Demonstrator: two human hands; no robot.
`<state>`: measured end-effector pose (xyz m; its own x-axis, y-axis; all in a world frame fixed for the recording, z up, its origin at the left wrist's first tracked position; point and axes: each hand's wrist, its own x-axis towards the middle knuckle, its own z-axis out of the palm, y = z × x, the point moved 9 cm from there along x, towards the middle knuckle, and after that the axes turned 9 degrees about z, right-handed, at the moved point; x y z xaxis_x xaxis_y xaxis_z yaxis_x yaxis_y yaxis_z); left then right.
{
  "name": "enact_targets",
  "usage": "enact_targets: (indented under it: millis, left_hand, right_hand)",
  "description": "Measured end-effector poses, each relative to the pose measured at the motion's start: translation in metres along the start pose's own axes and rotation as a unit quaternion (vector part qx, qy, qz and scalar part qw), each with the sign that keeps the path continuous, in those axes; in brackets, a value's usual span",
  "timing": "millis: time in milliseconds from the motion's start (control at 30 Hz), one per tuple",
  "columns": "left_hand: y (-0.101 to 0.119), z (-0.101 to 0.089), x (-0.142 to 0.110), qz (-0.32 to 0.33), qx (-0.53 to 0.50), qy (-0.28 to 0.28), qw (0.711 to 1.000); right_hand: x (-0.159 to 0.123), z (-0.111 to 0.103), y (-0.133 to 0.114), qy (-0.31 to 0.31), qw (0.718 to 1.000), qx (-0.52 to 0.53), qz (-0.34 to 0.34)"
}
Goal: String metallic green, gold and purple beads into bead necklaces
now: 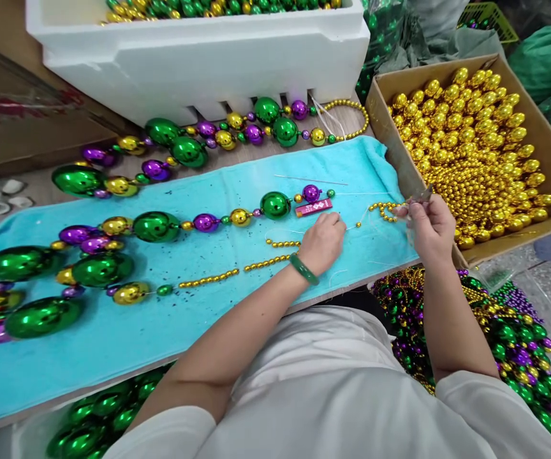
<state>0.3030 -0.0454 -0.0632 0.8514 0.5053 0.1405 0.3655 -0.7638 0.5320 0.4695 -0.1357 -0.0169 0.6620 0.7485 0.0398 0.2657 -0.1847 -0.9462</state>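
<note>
Bead strand (155, 227): laid out flat, left end bunched

Glossy green, purple, gold beads, mixed sizes, on turquoise towel (151, 344). Thin line (364, 193) runs right from end green bead (331, 193). Small gold beads (208, 278) sit in short rows, some by left hand (323, 239); curled gold piece (388, 218) at right hand (432, 223).

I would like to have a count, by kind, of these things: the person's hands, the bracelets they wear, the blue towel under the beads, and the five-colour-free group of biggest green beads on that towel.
Hands (left hand, right hand): 2
Green bracelet: 1
Blue towel: 1
Biggest green beads on the towel: 5
Total: 9
</note>
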Motion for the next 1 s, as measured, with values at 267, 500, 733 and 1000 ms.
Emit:
enact_targets:
  millis: [267, 500, 733, 1000]
  left_hand:
    - [-0.033, -0.036, -0.027, -0.090, -0.101, 0.056, 0.989]
    - [-0.040, -0.035, -0.042, -0.138, -0.192, 0.071, 0.969]
    - [-0.057, -0.014, -0.056, -0.258, -0.428, 0.086, 0.862]
    - [-0.061, -0.014, -0.069, -0.319, -0.529, 0.136, 0.774]
  right_hand:
    - [-0.006, 0.034, 0.004, -0.062, 0.988, -0.138, -0.017]
    - [-0.032, 0.108, 0.017, -0.215, 0.948, -0.234, 0.016]
    - [-0.032, 0.130, 0.034, -0.265, 0.924, -0.268, 0.064]
    - [-0.043, 0.112, 0.018, -0.248, 0.949, -0.007, 0.193]
